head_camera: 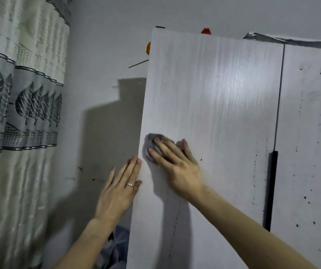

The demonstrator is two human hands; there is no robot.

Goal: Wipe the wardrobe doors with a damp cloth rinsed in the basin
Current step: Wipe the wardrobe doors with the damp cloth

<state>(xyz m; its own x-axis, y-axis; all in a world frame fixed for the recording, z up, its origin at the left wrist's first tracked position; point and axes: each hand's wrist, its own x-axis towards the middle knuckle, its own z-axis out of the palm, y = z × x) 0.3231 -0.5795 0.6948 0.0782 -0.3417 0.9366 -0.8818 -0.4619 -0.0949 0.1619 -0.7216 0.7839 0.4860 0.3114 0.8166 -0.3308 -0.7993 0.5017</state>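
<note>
Cloth [150, 144]: only a grey edge shows, the rest lies under the fingers of the right hand [177, 164]. Red object [206, 31], far, and orange object [148, 48]: mostly hidden behind the left door [214, 94], kind not discernible. Blue-grey fabric [117, 243], near: partly covered by that door. Right door [311, 133], blurred curtain [20, 94], left forearm [86, 243] and right forearm [253, 226]: cut off at the frame edges.

The left wardrobe door [214, 94], pale white wood-grain, stands swung open, with a sheen on its upper half. A small grey cloth [149, 144] is pressed flat near its left edge under the right hand [177, 164]. The right wardrobe door [311, 133] is white and flecked with dark specks.
</note>
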